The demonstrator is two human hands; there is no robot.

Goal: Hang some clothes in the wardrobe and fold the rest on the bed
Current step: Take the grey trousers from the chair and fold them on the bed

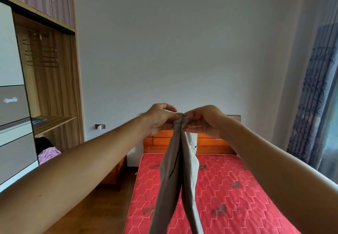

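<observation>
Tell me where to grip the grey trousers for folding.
Grip the trousers at the bunched top end, one hand from each side, where the left hand and right hand pinch now: both legs hang side by side from there above the bed.

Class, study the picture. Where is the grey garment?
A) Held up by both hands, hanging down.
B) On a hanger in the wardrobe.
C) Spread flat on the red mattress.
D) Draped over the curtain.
A: the left hand and the right hand both pinch the top of the grey garment, which hangs down with the red mattress behind it.
</observation>
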